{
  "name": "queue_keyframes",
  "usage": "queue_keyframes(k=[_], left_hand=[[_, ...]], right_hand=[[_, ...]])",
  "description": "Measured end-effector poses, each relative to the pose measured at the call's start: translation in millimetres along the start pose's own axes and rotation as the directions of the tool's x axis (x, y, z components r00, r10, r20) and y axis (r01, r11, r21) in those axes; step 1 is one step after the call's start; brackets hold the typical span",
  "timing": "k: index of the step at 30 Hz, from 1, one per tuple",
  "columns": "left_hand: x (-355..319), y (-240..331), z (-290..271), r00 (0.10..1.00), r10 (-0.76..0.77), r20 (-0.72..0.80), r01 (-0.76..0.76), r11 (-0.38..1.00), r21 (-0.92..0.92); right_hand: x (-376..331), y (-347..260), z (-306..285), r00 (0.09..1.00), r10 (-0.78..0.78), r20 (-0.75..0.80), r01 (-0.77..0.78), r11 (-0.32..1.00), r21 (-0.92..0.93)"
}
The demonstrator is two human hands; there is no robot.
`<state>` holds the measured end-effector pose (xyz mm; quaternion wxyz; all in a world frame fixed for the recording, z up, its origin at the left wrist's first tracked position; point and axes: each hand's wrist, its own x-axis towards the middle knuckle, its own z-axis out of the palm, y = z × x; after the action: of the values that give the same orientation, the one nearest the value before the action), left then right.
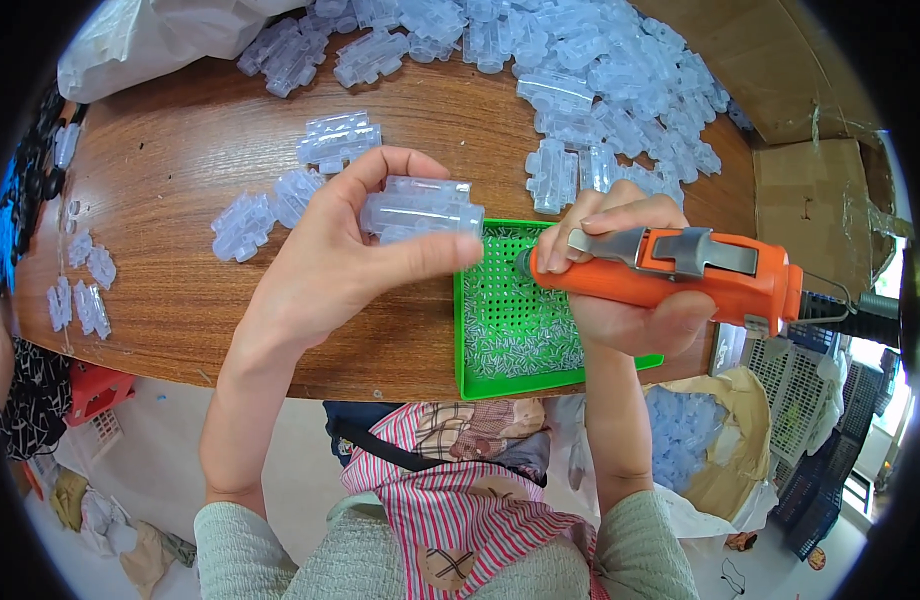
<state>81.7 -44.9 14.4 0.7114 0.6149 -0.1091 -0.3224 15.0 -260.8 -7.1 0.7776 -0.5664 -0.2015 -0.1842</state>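
Observation:
My left hand holds a clear plastic housing between thumb and fingers, just left of a green tray. My right hand is wrapped around an orange electric screwdriver with a grey lever. The driver lies nearly level, its tip end pointing left over the tray, apart from the housing. Small silver screws cover the near part of the tray, whose perforated plate shows behind them. More clear housings lie on the table just beyond my left hand.
A large heap of clear housings spreads over the table's far right. A white bag lies at the far left, and a cardboard box stands at the right. Below the table are an open sack of clear parts and stacked crates.

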Motion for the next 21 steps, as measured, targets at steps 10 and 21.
queue_keyframes(k=[10,21], left_hand=[[8,-22,21,0.916,0.399,-0.040,-0.343,0.831,0.439],[21,-48,44,0.878,0.474,0.064,-0.418,0.695,0.586]], right_hand=[[-1,-5,2,0.998,0.010,0.055,-0.011,1.000,0.013],[36,-66,27,0.980,-0.159,0.122,0.168,0.984,-0.062]])
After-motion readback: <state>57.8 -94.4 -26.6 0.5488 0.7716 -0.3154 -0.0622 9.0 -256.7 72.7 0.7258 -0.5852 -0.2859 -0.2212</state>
